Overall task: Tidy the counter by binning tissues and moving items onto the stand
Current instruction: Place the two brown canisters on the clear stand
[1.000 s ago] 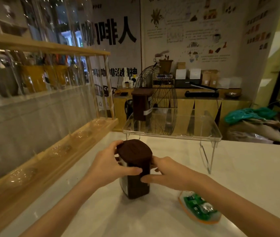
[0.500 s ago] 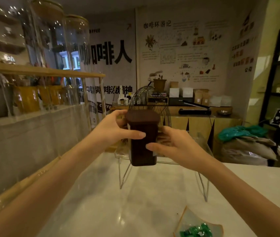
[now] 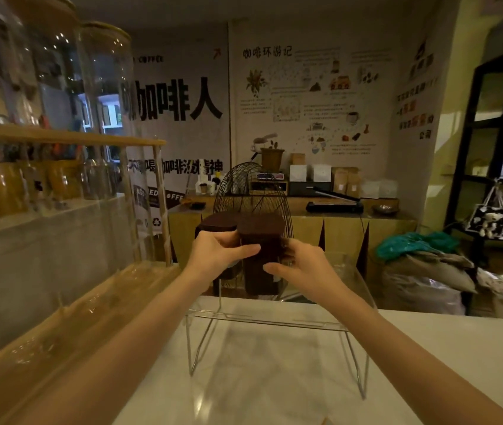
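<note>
A tall dark brown canister [image 3: 261, 240] with a brown lid stands upright over the far part of the clear stand [image 3: 274, 322]; I cannot tell if its base touches the top. My left hand [image 3: 218, 256] grips its left side and my right hand [image 3: 300, 266] grips its right side. A second brown-lidded canister [image 3: 214, 225] stands on the stand just left of it, partly hidden behind my left hand. The stand has a transparent top and thin wire legs on the white counter [image 3: 274, 378].
A wooden shelf [image 3: 60, 314] with glass panels and large jars runs along the left of the counter. A black wire cage [image 3: 251, 188] stands behind the stand. Bags [image 3: 422, 271] lie beyond the counter's far edge on the right. A black rack [image 3: 495, 154] fills the far right.
Both hands lifted the brown canister off the counter and carried it forward, up over the stand beside the other canister. The dish of green sweets has dropped out of view.
</note>
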A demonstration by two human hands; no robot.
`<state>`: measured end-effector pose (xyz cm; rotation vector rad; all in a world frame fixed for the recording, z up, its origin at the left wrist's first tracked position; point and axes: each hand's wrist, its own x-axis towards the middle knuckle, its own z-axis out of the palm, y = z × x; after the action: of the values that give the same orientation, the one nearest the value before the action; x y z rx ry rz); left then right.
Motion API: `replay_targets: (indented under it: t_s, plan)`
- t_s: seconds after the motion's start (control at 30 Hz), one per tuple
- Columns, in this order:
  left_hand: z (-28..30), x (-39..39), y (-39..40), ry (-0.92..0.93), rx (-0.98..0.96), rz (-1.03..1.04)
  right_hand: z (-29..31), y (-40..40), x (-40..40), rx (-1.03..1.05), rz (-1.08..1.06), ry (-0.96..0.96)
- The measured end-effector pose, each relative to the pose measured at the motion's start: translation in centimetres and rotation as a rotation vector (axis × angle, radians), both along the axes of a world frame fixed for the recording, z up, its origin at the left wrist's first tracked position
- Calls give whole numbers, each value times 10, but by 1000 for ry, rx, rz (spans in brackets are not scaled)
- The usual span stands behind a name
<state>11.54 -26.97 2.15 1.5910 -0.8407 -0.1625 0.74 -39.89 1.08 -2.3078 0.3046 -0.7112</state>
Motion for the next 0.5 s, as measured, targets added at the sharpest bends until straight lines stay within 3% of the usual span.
replay_targets:
  t_s: [0.5]
  plan:
    - [-20,20,-28,-101,4,99,-13,-21,33,31,-88,5]
